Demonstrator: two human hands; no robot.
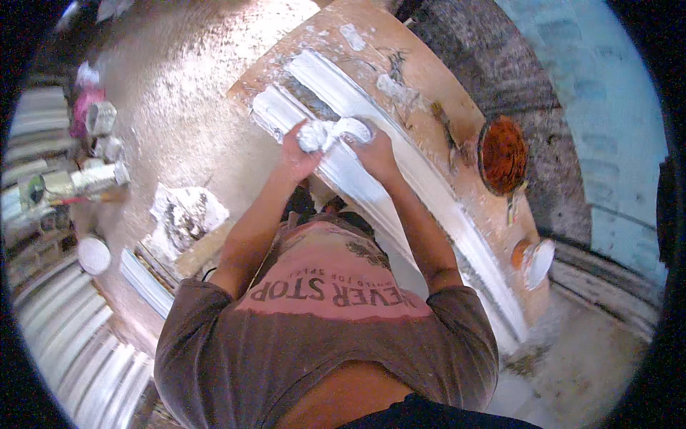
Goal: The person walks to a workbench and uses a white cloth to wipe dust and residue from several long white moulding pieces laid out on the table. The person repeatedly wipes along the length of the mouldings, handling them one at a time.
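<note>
My left hand [299,157] is closed around a lumpy white wad [314,135], wet-looking and soft. Close beside it, my right hand [379,154] grips a rounded white piece [354,129]; its exact kind is unclear. White material spans the gap between the two hands. Both hands are just above a long white molding strip [361,180], which lies on a tan board [421,79]. Parallel to it on the far side runs another long, ridged white strip [330,80].
A round pan with rusty-brown contents [503,154] sits at the board's right side, near a thin dark tool [444,127]. A white-and-orange container [537,263] is farther down. White-smeared cloth [187,214] lies on the floor at left, near stacked white strips [71,350].
</note>
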